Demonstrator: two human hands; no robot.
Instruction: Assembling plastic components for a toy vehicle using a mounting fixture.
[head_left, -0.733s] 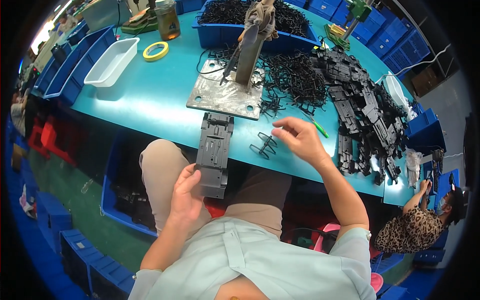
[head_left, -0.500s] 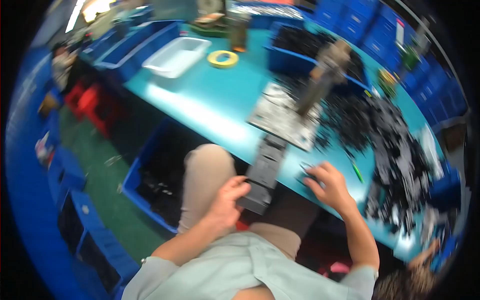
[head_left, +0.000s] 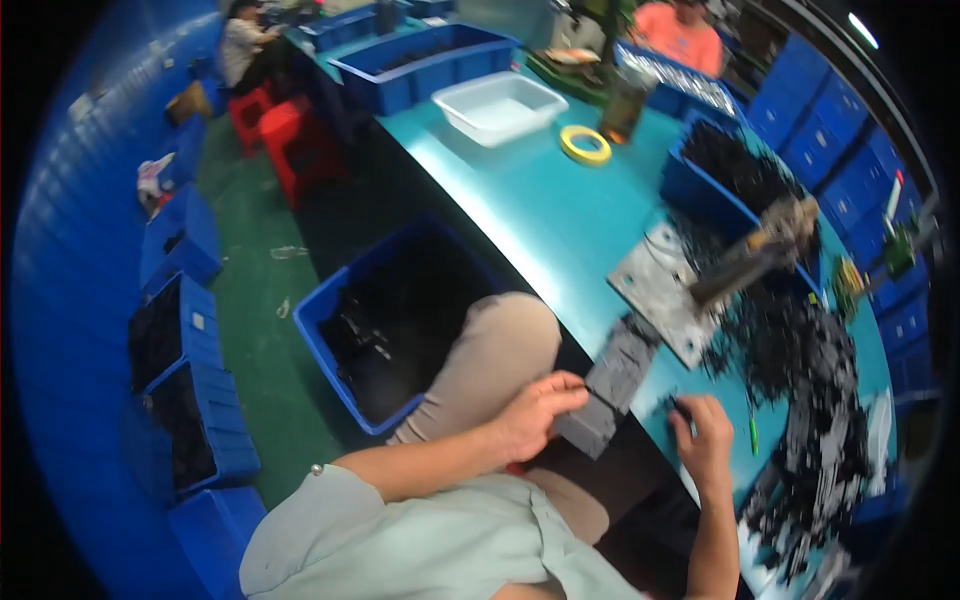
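Observation:
My left hand (head_left: 535, 418) is closed on the near left edge of a long dark-grey block (head_left: 617, 372) with shallow recesses. The block juts over the table's front edge, its far end meeting a scuffed metal plate (head_left: 650, 275). A brownish upright post (head_left: 735, 275), blurred, stands on that plate. To the right of the block, my right hand (head_left: 706, 435) is held over the table edge with thumb and fingers pinched. A small dark piece (head_left: 680, 405) shows at the fingertips; its kind is too blurred to tell.
Black strips (head_left: 815, 400) lie heaped on the teal table (head_left: 500, 215) at right, beside a green pen-like tool (head_left: 753, 432). Behind stand a blue bin (head_left: 690, 185), yellow tape (head_left: 585, 145) and a white tray (head_left: 490, 125). A blue floor bin (head_left: 320, 310) sits left of my knee.
My view has swung left, so the table and its things appear farther right. My right hand's fingers have drawn together. My left hand still grips the grey block.

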